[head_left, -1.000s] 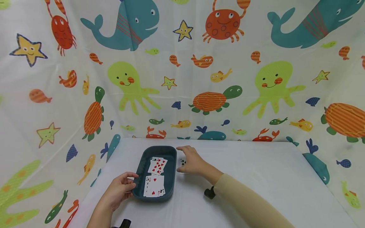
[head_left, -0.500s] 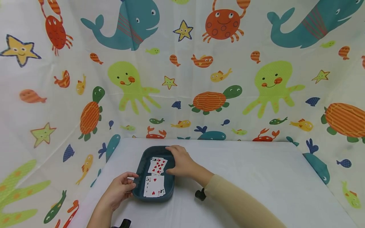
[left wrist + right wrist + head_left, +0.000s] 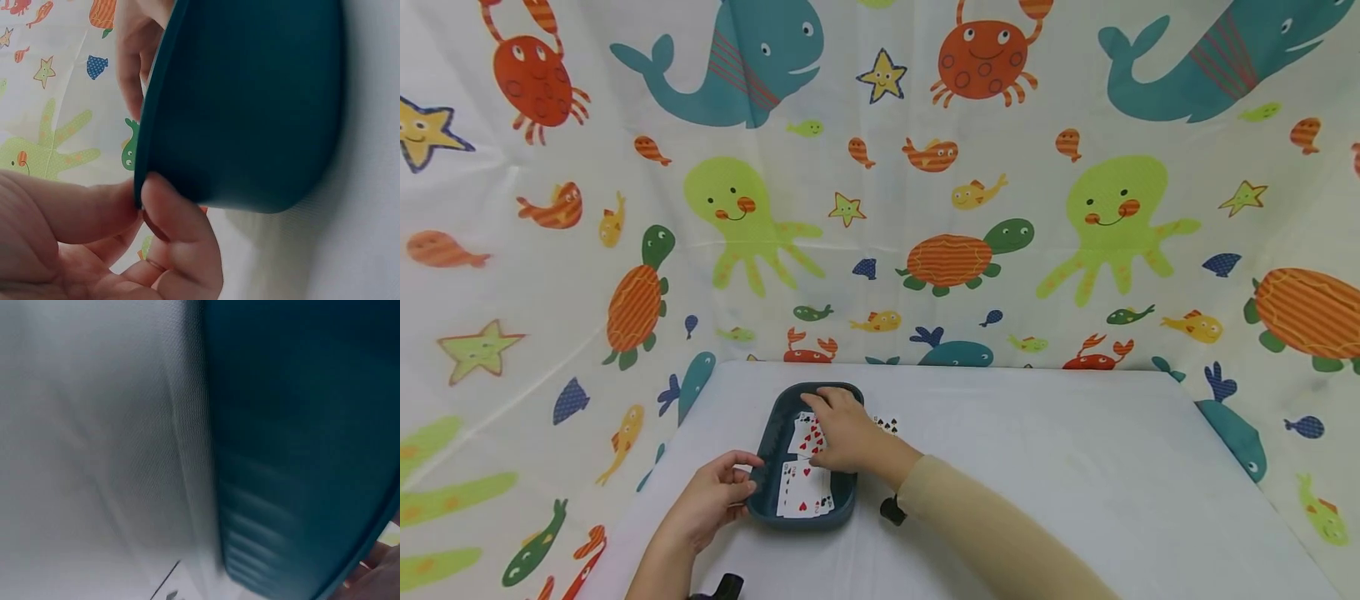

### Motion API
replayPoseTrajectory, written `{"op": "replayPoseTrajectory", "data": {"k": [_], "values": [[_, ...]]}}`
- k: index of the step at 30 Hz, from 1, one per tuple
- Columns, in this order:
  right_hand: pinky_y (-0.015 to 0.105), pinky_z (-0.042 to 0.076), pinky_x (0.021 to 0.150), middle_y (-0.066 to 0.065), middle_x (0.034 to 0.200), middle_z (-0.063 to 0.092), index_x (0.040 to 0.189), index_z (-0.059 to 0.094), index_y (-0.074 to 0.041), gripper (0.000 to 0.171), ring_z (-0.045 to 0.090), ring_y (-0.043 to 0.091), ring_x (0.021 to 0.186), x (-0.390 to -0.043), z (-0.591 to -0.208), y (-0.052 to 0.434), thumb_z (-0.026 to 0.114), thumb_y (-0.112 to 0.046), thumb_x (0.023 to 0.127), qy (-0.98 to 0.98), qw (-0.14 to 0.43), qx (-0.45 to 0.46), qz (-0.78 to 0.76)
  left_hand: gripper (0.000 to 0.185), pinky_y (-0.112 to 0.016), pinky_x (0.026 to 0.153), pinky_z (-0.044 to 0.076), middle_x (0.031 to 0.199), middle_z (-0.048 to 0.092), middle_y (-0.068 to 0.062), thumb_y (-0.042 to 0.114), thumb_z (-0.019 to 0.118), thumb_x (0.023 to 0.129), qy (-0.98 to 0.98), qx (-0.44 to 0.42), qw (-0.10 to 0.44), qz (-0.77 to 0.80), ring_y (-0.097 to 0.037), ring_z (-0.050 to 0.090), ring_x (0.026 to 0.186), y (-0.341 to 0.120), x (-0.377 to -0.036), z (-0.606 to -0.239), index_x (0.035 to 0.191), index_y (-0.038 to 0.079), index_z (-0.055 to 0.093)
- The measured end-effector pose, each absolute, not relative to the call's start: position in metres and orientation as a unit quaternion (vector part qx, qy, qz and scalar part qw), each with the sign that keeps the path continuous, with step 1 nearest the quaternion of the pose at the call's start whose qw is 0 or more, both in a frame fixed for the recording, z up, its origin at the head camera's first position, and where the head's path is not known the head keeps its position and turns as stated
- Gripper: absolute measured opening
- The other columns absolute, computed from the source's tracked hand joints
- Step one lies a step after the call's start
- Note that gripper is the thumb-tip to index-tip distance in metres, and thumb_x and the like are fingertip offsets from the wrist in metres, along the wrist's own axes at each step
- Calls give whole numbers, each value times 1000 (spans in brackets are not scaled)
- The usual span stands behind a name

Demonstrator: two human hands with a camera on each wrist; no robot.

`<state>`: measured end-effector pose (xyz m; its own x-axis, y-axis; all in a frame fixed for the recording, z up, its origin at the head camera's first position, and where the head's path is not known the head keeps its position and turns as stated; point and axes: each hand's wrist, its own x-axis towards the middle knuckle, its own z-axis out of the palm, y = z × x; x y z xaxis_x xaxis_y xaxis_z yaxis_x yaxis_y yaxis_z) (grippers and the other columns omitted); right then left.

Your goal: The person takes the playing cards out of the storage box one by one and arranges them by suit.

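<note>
A dark teal plastic tray (image 3: pixel 765 487) stands on the white table, with two small piles of playing cards inside. The near pile (image 3: pixel 805 492) shows a heart card on top; the far pile (image 3: pixel 805 435), also with hearts showing, is partly covered by my right hand (image 3: pixel 850 433). That hand reaches over the tray's right rim, thumb and fingers spread about the far pile; contact with the cards is not clear. My left hand (image 3: pixel 718 500) pinches the tray's left rim between thumb and fingers, plain in the left wrist view, where the tray wall (image 3: pixel 250 112) fills the centre.
Outside the tray, just right of it, spade-marked cards (image 3: pixel 887 425) lie on the white tablecloth (image 3: pixel 1075 483), partly behind my right hand. A fabric backdrop (image 3: pixel 880 183) printed with sea animals hangs behind and to the left.
My right hand has moved left, from above the cards beside the tray to over the far pile within it, uncovering part of the outside cards. The left hand keeps its hold on the rim.
</note>
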<state>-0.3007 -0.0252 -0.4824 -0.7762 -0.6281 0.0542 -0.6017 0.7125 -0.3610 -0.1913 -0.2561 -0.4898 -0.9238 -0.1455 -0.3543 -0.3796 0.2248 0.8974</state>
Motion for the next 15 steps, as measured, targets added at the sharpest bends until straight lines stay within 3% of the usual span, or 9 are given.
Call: {"op": "replayPoseTrajectory", "data": {"k": [15], "values": [[42,34,131,6,168,43,168,33,-22,95,40,25,156,-291,-495,-48,80,-55,92,946,21,-317,-66,34,-34,69,57,93,57,-9,-3,61,102,789,-177,95,581,-25,57,78,-248,-180,-486,136,0,60]]}}
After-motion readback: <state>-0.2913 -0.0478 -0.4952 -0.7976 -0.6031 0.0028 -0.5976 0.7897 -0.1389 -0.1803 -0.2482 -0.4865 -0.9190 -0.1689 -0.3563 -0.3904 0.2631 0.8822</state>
